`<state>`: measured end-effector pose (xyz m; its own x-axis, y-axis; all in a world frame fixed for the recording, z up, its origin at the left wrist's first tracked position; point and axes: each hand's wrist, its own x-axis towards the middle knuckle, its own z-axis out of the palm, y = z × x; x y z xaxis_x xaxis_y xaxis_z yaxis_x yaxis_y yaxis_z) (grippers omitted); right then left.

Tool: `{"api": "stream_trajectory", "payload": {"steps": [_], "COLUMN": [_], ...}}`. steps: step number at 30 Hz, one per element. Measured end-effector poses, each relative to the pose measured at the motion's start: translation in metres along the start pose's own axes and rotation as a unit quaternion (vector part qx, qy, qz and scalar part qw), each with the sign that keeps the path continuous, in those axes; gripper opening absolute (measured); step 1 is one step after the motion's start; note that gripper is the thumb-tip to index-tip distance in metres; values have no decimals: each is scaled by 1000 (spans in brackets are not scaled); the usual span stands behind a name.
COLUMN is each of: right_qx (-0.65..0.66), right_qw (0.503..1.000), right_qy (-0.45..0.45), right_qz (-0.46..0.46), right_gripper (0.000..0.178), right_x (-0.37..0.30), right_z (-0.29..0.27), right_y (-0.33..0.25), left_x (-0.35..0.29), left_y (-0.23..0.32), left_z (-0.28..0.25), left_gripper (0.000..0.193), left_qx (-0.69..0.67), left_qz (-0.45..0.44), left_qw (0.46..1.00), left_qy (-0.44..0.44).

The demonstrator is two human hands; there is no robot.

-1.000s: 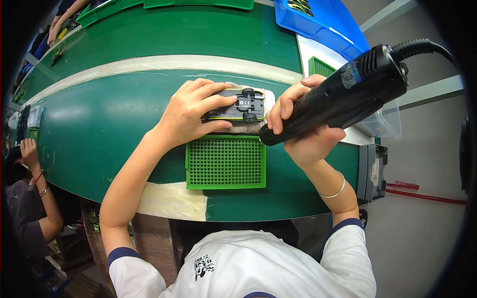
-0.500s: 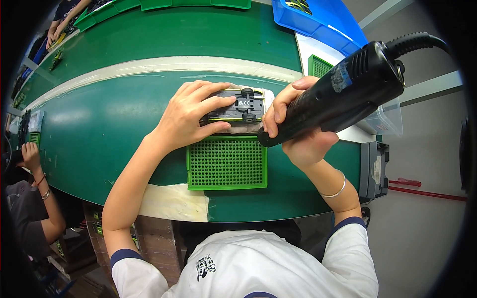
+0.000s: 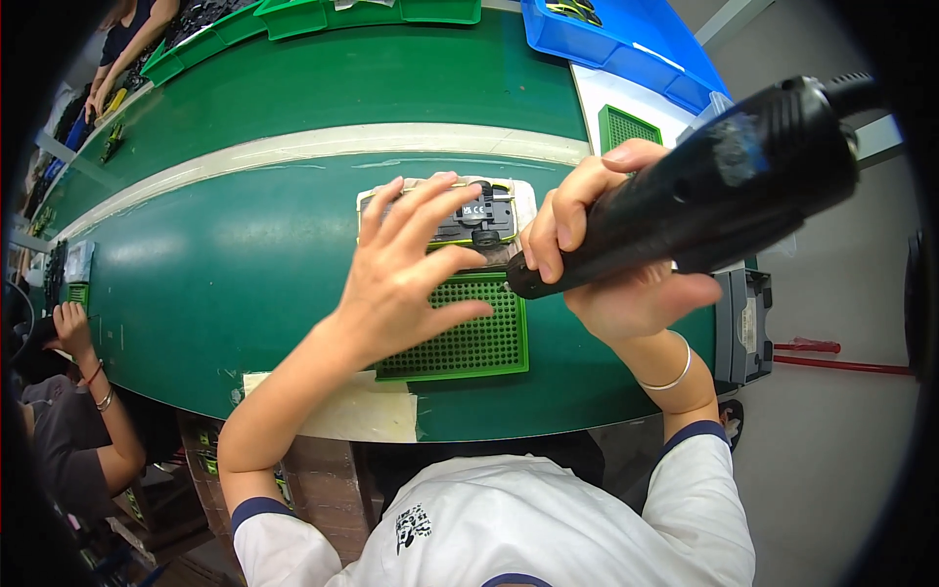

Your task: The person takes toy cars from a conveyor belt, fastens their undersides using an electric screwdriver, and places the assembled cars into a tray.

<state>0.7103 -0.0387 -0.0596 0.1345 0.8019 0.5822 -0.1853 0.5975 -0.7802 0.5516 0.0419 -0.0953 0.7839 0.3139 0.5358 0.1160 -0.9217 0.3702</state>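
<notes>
My right hand (image 3: 626, 303) is wrapped round a thick black corded electric screwdriver (image 3: 704, 186), its lower end tilted toward the tray's upper right corner. A toy car (image 3: 479, 217) lies wheels up in a pale holder (image 3: 525, 201), showing its dark underside and a yellow-green edge. Over the car's left part and the near tray, my left hand (image 3: 396, 293) has its fingers spread and holds nothing; whether its fingertips touch the car I cannot tell. Just in front of the holder sits a green tray (image 3: 479, 338) with rows of small holes, partly hidden by my left hand.
A blue bin (image 3: 626, 49) stands at the far right, near a second green perforated tray (image 3: 626, 127). Green bins (image 3: 372, 12) line the far edge. A grey case (image 3: 748, 323) is at the right. Beige sheeting (image 3: 367, 411) covers the near edge. Other people work at the left.
My left hand has come off the toy car's body, moving toward me and right over the green tray, fingers spreading. The screwdriver in my right hand has shifted slightly right.
</notes>
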Motion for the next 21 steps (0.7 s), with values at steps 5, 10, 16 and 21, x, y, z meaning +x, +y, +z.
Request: {"api": "stream_trajectory", "payload": {"steps": [5, 10, 16, 21], "right_qx": [48, 46, 40, 38], "right_qw": [996, 994, 995, 993], "right_qy": [-30, -39, -38, -48], "right_qz": [-71, -89, -88, -101], "right_gripper": [88, 89, 88, 89], "right_x": [5, 6, 6, 8], "right_z": [7, 10, 12, 11], "right_y": [-6, -9, -7, -8], "left_x": [-2, -3, -5, -9], "left_y": [12, 13, 13, 12], "left_z": [6, 7, 11, 16], "left_gripper": [23, 15, 13, 15], "left_qx": [-34, -48, -60, -38], "left_qz": [-31, -15, -16, -6], "left_qw": [999, 998, 998, 998], "left_qy": [4, 26, 24, 42]}}
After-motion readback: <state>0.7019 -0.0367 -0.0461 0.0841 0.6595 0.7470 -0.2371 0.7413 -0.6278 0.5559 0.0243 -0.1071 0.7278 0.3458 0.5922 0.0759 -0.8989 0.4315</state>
